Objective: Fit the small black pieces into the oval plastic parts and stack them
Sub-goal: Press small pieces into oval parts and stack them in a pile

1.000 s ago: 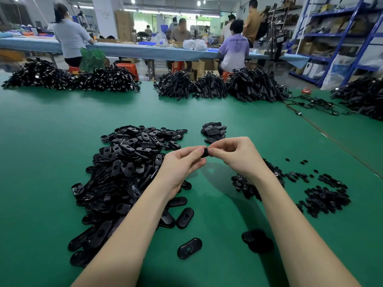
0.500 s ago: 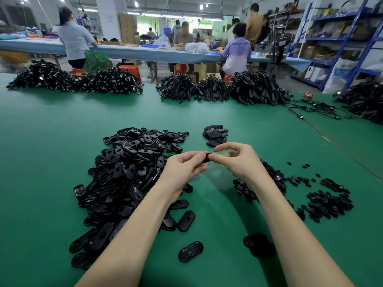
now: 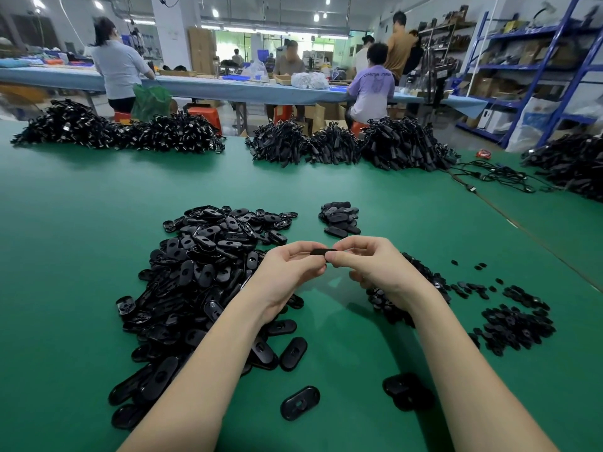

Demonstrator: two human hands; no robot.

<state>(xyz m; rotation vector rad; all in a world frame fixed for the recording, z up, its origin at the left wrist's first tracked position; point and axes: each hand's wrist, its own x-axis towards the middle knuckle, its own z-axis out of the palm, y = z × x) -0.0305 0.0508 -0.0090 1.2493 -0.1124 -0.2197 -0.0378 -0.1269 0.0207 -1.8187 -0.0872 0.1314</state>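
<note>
Both forearms are bare to the frame's edge (no sleeve, watch or glove shows).

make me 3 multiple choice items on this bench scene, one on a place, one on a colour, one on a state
1. Where does the big pile of oval parts lie?
A. by the left arm
B. by the right arm
C. on the blue shelves

2. What colour is the table?
A. white
B. green
C. red

3. How is the black part between the hands held?
A. lying on the table
B. by the left hand alone
C. by the fingers of both hands

Key: 1 A, it spreads along the left forearm; 2 B, the surface is green all over; 3 C, the left hand and the right hand each pinch one end, above the table.
</note>
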